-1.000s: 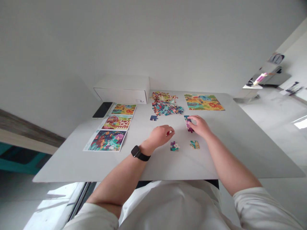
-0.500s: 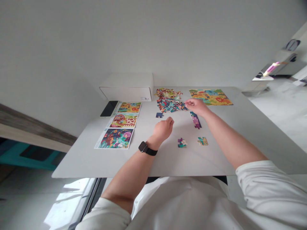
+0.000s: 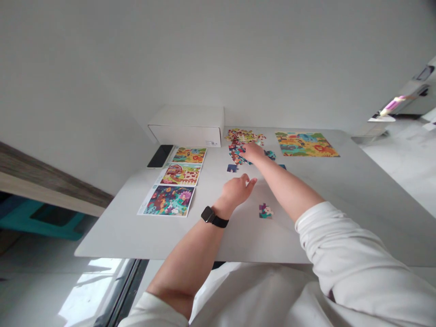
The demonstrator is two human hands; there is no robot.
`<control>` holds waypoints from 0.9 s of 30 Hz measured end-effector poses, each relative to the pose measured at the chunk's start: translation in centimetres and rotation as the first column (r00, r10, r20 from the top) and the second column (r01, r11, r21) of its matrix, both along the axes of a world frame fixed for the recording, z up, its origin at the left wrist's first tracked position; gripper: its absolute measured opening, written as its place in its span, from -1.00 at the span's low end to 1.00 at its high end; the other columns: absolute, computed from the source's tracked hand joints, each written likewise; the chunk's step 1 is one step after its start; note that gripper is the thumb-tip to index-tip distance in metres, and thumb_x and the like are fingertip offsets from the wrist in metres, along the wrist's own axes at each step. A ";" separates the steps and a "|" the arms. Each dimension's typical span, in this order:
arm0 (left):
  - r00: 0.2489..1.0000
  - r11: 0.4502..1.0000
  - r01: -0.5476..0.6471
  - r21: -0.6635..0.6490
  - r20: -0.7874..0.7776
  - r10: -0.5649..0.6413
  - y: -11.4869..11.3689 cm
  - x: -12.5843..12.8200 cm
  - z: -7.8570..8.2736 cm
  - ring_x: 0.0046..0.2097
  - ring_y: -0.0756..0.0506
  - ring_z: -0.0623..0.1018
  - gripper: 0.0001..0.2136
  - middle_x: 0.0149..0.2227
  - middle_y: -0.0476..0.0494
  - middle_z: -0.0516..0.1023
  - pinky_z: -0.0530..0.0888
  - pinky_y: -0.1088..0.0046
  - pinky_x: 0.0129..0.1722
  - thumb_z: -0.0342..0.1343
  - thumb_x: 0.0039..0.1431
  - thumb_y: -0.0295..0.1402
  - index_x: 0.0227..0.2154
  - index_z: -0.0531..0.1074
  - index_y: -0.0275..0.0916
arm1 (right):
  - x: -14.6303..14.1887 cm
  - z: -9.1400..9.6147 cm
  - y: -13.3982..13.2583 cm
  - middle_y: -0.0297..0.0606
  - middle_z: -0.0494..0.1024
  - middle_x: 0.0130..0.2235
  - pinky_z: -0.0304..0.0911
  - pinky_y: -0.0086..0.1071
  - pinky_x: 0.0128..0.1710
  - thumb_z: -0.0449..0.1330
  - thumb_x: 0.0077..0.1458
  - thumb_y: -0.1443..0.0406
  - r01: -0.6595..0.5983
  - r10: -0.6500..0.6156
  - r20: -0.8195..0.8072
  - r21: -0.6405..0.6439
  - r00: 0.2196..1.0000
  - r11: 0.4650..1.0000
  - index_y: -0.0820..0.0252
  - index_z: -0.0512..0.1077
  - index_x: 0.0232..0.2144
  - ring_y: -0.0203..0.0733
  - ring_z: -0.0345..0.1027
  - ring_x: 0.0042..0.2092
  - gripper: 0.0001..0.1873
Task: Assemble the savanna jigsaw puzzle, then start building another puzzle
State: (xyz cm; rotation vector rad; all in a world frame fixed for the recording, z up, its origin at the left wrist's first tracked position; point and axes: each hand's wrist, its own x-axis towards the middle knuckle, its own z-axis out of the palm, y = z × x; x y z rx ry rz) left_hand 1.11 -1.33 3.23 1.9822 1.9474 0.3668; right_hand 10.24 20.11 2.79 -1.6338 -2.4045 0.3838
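My right hand (image 3: 252,153) rests on a loose pile of jigsaw pieces (image 3: 243,136), and its fingers are hidden among them. Its forearm crosses the table and covers the spot where a purple strip of joined pieces lay. My left hand (image 3: 236,190), with a black watch on the wrist, hovers over the tabletop just below the pile. Its fingers are slightly apart, with nothing visible in them. A dark blue puzzle piece (image 3: 232,168) lies near it on the left, and a purple and white cluster of pieces (image 3: 265,210) lies to its lower right.
An assembled animal jigsaw (image 3: 306,144) lies at the back right of the white table (image 3: 218,243). Three picture cards (image 3: 180,175) run down the left side, beside a black phone (image 3: 160,156). A white box (image 3: 186,127) stands behind them.
My right hand has moved left from beside the pile onto it, its forearm now covering the purple strip and a teal piece. My left hand's fingers have spread slightly.
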 end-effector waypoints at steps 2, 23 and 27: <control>1.000 1.000 0.004 -0.010 0.005 -0.004 -0.1 0.1 0.0 -0.02 -0.31 0.75 -0.50 -0.09 -0.34 0.77 0.55 0.26 -0.11 -0.12 0.61 0.09 0.11 0.55 -0.16 | -0.6 -0.2 0.6 0.06 0.75 -0.07 0.47 0.00 0.18 0.57 0.09 0.08 -0.007 0.006 -0.004 -0.037 1.000 0.999 0.14 0.70 0.02 0.22 0.62 0.11 -0.51; 0.992 0.996 0.027 0.086 0.120 -0.037 0.7 -0.7 -0.5 -0.16 -0.22 0.69 -0.72 -0.23 -0.17 0.75 0.50 0.32 -0.16 0.09 0.52 -0.19 0.06 0.65 -0.14 | 14.9 3.2 -8.7 -0.28 0.69 -0.27 0.56 -0.27 -0.15 0.54 0.03 0.26 -0.194 -0.291 -0.806 -0.441 0.516 0.876 0.11 0.47 -0.25 -0.17 0.61 -0.26 -0.66; 0.961 0.988 0.042 0.150 0.264 -0.081 0.9 -0.5 -0.8 -0.26 -0.14 0.64 -0.76 -0.27 -0.12 0.73 0.45 0.37 -0.23 0.15 0.46 -0.22 -0.01 0.66 -0.16 | 17.6 1.4 -12.1 -0.35 0.68 -0.25 0.53 -0.32 -0.24 0.59 -0.06 0.22 -0.216 -0.291 -0.857 -0.409 0.425 0.887 0.05 0.48 -0.12 -0.21 0.59 -0.30 -0.50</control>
